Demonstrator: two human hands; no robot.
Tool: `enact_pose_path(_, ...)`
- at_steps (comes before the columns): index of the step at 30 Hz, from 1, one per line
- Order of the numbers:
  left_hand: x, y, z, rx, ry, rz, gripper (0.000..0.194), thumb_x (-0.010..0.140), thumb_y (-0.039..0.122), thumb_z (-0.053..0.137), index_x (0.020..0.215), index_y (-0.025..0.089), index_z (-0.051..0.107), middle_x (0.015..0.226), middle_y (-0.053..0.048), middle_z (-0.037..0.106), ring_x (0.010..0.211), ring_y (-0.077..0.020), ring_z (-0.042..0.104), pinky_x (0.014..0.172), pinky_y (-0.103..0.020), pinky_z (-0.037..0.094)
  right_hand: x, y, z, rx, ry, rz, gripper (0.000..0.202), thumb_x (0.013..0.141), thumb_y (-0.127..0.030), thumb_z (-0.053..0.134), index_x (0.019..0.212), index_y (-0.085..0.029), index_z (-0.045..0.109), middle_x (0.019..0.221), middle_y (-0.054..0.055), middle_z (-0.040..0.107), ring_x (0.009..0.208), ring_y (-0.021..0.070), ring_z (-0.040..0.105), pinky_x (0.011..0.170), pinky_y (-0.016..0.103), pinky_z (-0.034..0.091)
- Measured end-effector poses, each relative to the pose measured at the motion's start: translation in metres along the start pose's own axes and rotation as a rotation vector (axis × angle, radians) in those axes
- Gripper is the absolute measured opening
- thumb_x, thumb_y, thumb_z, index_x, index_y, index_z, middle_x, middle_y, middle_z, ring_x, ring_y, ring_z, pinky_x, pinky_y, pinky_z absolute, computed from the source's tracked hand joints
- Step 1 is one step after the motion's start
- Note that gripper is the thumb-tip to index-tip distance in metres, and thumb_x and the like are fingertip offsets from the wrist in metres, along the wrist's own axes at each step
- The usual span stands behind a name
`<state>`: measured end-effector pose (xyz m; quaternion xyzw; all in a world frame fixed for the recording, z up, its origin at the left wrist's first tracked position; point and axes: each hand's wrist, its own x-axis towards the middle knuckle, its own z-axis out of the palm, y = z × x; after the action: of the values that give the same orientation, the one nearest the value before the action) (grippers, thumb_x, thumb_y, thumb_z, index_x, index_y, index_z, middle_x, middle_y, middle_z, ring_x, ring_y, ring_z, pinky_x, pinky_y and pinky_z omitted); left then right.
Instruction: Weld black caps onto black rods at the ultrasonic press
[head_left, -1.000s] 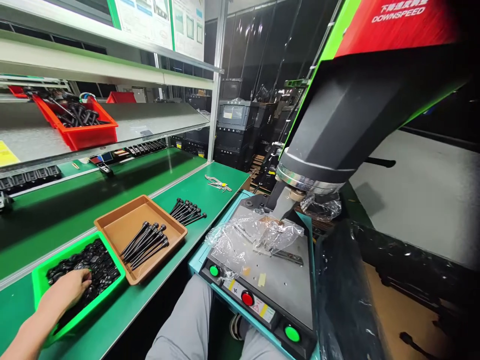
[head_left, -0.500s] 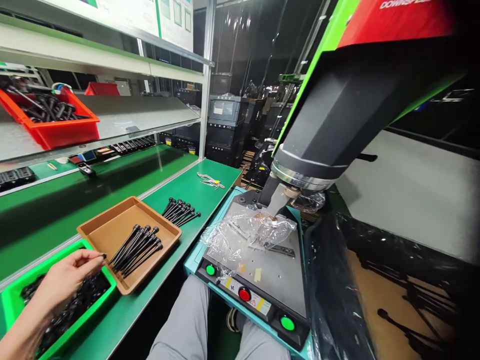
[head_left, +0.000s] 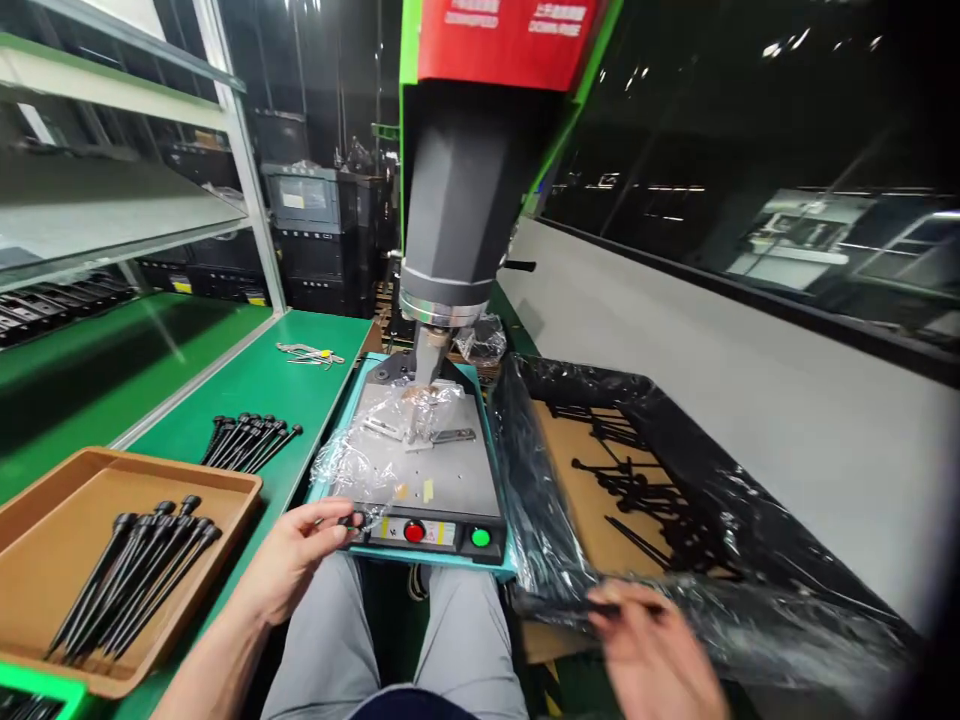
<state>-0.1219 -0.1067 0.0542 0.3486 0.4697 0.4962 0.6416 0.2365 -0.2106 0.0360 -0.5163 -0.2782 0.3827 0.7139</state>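
My left hand is closed in a pinch on a small black part, in front of the press base. Low on the right, my right hand is somewhat blurred, its fingers closed on a thin black rod held about level over the near edge of the lined box. Ahead of me stands the press, its horn pointing down at a metal fixture partly wrapped in clear film. Left of my left hand, a brown tray holds several black rods with round heads.
More black rods lie on the green bench, with pliers farther back. A box lined with black plastic holds jumbled black rods at right. The press base carries red and green buttons.
My view has swung right. My left hand has moved from above the green bin to the front of the press, still pinching a small black part. My right hand with a rod has come into view.
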Motion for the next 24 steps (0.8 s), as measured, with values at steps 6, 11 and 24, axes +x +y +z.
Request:
enact_pose_path(6,-0.002,-0.018,0.054,-0.202,-0.115,-0.003,0.035,0.055,0.018,0.085,0.088,0.018,0.075,0.096,-0.008,0.073,0.087,-0.0181,0.065,0.083,-0.029,0.048,-0.003,0.043,0.117,0.327,-0.241,0.118,0.019,0.076,-0.032,0.074,0.088,-0.024,0.063,0.091,0.002,0.062,0.091,0.0185,0.061,0.075,0.031,0.053)
enact_pose_path(11,-0.003,-0.025,0.057,-0.253,-0.013,0.082,0.030,0.050,0.015,0.085,0.078,0.018,0.075,0.102,-0.007,0.071,0.098,-0.0206,0.062,0.088,-0.032,0.047,-0.004,0.058,0.131,0.457,-0.222,0.209,0.018,0.076,-0.029,0.075,0.088,-0.025,0.062,0.092,-0.001,0.060,0.092,0.0151,0.061,0.079,0.027,0.052)
enact_pose_path(24,0.006,-0.021,0.060,-0.124,-0.068,0.139,0.022,0.053,0.018,0.085,0.073,0.018,0.076,0.100,-0.010,0.072,0.099,-0.0265,0.064,0.092,-0.041,0.047,-0.015,0.088,0.106,0.370,-0.408,0.486,0.021,0.074,-0.028,0.078,0.078,-0.019,0.058,0.077,0.001,0.065,0.076,0.0157,0.065,0.064,0.024,0.048)
